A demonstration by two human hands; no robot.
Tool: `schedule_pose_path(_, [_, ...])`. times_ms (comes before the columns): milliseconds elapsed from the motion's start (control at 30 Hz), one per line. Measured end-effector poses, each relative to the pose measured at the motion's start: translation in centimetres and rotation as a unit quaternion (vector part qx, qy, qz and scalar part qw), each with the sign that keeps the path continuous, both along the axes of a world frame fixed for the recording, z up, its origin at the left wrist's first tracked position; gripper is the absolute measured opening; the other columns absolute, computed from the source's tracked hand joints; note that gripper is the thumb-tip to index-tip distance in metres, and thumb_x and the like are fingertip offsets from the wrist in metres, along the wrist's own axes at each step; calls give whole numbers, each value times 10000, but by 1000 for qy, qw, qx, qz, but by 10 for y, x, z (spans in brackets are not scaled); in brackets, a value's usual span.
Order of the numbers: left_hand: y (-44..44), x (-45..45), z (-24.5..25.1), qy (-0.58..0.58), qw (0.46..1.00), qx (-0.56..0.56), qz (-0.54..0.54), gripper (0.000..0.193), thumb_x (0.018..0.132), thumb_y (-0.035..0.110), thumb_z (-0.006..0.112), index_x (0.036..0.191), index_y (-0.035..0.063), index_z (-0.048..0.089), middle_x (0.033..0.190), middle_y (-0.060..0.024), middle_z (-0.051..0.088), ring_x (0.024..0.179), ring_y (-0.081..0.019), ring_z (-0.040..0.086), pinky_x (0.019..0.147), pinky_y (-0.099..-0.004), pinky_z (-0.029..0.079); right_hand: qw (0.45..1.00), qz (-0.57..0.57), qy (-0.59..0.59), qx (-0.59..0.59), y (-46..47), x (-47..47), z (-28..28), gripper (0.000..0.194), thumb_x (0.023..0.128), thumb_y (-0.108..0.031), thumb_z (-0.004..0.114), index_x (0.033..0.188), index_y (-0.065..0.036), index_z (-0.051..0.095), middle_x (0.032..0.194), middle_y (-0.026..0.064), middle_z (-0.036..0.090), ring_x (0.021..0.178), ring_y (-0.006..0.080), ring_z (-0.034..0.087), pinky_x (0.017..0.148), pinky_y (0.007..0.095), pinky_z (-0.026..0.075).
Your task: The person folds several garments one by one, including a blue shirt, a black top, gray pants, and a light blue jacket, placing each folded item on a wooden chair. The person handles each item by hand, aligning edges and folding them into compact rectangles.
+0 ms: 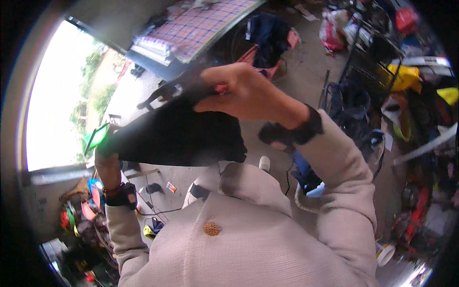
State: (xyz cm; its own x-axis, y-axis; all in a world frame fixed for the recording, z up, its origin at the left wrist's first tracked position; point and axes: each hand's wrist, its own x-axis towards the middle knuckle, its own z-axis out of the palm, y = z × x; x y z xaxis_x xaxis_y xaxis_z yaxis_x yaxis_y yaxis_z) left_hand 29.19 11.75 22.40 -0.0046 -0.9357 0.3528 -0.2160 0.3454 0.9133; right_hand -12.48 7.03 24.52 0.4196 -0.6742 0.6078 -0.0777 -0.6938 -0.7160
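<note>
A piece of black fabric (183, 136) is stretched between my two hands in front of my chest. My right hand (236, 91) grips its upper edge, with something small and red at the fingertips. At the fabric's left end, my left hand (107, 158) holds it, partly hidden behind the cloth. A bright green thing (97, 135) shows right beside that hand; what it is cannot be told. Just beyond the fabric, a dark, blurred object (161, 94) reaches left from near my right hand. Both wrists have dark bands.
A table with a checked cloth (204, 27) stands ahead, near a bright window (53, 97). Dark clothing (267, 36) lies over a red chair. Bags and mixed items crowd the right side, and coloured cloth pieces (89, 208) are piled at lower left. A cable crosses the floor.
</note>
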Motion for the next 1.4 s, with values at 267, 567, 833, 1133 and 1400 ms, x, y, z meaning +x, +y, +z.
schedule_pose_path(267, [47,-12,114,35,831,49,-553,280,978,218,418,835,1,525,954,-260,620,849,-344,651,791,-510,539,776,607,-122,121,-18,-38,56,265,850,-272,668,972,-56,573,1168,171,581,1124,337,550,969,488,439])
schedule_pose_path(567, [88,-58,90,-98,988,43,107,342,670,155,708,952,1,591,873,-65,626,774,-158,582,731,-285,471,644,627,78,432,59,80,-118,549,926,-181,540,1421,-51,340,1466,155,335,1391,260,239,1138,352,172])
schedule_pose_path(833, [18,-19,-44,-313,881,326,137,402,759,242,784,951,26,504,785,-23,528,746,-107,510,639,-256,439,635,560,160,507,57,62,-132,525,923,-171,540,1401,-40,368,1445,163,364,1380,266,265,1131,349,192])
schedule_pose_path(1133, [37,-119,-140,-186,809,310,-463,622,918,459,482,1448,197,290,1500,-145,257,1383,-351,217,1130,-511,158,596,518,194,582,54,29,-174,499,918,-159,540,1378,-27,399,1422,172,397,1367,273,295,1123,346,215])
schedule_pose_path(1400, [85,-126,-193,-125,686,488,-525,727,867,708,299,1475,322,199,1554,-105,79,1427,-339,38,1134,-546,66,631,397,559,362,-43,31,-108,472,843,-146,590,1271,24,486,1340,209,475,1271,340,420,1065,384,326])
